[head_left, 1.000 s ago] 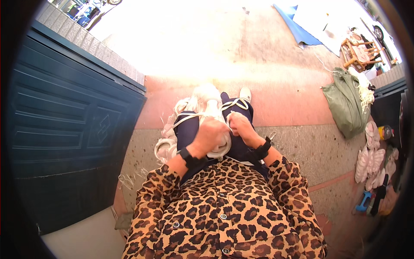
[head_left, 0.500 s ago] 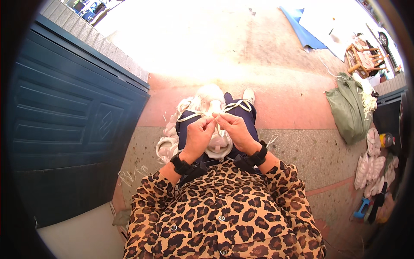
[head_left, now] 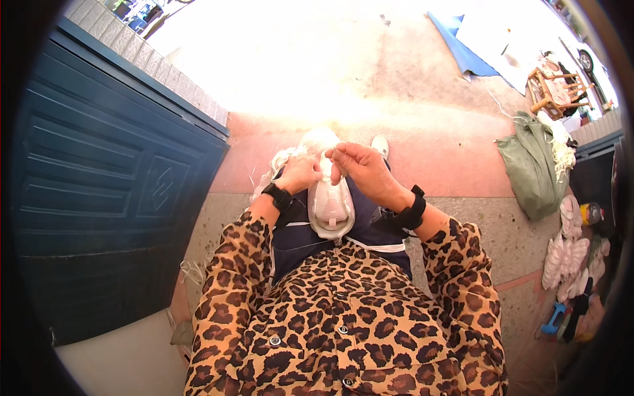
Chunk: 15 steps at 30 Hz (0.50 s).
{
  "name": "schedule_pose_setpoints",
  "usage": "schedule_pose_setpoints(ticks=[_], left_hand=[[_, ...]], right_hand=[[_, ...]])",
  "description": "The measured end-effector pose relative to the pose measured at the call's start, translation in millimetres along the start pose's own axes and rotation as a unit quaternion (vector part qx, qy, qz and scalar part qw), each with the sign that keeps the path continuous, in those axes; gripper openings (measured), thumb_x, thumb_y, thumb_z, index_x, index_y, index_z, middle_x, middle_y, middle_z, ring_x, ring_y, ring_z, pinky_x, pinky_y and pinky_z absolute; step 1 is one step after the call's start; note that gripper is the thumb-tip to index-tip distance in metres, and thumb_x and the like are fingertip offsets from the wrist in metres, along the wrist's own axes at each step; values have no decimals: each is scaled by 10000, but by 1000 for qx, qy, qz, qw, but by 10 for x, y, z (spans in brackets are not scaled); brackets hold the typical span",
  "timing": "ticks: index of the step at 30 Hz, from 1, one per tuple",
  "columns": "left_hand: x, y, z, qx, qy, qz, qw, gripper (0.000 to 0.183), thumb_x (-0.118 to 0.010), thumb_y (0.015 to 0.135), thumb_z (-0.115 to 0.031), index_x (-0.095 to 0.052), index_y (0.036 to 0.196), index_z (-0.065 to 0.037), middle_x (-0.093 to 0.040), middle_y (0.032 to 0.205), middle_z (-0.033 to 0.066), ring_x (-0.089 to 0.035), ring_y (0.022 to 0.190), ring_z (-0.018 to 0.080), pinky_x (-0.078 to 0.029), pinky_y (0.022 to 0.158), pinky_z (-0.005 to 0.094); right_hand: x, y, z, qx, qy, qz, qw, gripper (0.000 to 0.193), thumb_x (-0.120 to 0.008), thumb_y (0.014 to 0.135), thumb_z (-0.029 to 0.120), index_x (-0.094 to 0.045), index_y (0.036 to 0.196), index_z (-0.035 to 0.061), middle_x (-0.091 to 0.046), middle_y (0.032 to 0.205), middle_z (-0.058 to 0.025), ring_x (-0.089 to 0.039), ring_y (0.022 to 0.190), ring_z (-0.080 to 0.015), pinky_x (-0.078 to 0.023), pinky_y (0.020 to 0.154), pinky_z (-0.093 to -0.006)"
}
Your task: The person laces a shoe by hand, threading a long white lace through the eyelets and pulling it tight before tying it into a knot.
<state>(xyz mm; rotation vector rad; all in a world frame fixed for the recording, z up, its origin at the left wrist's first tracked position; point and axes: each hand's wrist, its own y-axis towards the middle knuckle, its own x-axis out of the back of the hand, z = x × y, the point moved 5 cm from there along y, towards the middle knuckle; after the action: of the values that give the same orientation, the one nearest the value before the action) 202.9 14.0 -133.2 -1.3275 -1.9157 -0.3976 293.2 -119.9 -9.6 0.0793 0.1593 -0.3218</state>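
You are sitting outdoors on a sunlit concrete yard [head_left: 343, 72], with a dark blue panelled door [head_left: 112, 191] close on your left and a red-painted strip of ground [head_left: 456, 165] running across in front of your knees. Off to your right lie a green sack [head_left: 531, 168] and a row of pale shoe pieces [head_left: 568, 254] along the yard's right edge, with a wooden stool [head_left: 551, 86] farther back near the top right corner.

The white shoe upper [head_left: 331, 204] rests in your lap, on the dark apron [head_left: 330, 234] over your thighs, its opening facing up toward you. Your left hand [head_left: 298, 173] is clenched around the far end of it, beside a tangle of white material [head_left: 310, 142] at your knees. Your right hand [head_left: 360, 165] is raised just above the same end, thumb and fingers pinched together as if on a thread or needle; that item is too fine to make out, so you cannot be sure what the pinch holds.

Judging by this, you are midway through handwork on this one piece: it has its shape and sits steady, yet both hands are busy at its far end, so that end is not finished. The pieces along the right edge cannot be sorted into done or waiting from here.
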Motion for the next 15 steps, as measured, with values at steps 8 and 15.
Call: schedule_pose_setpoints(ticks=[8, 15], left_hand=[[153, 78, -101, 43, -125, 150, 980, 196, -585, 727, -147, -605, 872, -17, -602, 717, 46, -543, 667, 139, -439, 617, 277], [149, 208, -191, 34, -106, 120, 987, 326, -555, 822, -152, -517, 1106, 4, -611, 825, 66, -572, 800, 147, -449, 724, 282]], right_hand=[[261, -139, 2482, 387, 113, 87, 911, 231, -400, 899, 75, -467, 1111, 12, -509, 605, 13, -475, 464, -83, -478, 741, -310], [822, -337, 2892, 449, 177, 129, 866, 354, -298, 896, -29, -333, 1248, 4, -467, 617, 23, -496, 507, -99, -456, 907, -378]])
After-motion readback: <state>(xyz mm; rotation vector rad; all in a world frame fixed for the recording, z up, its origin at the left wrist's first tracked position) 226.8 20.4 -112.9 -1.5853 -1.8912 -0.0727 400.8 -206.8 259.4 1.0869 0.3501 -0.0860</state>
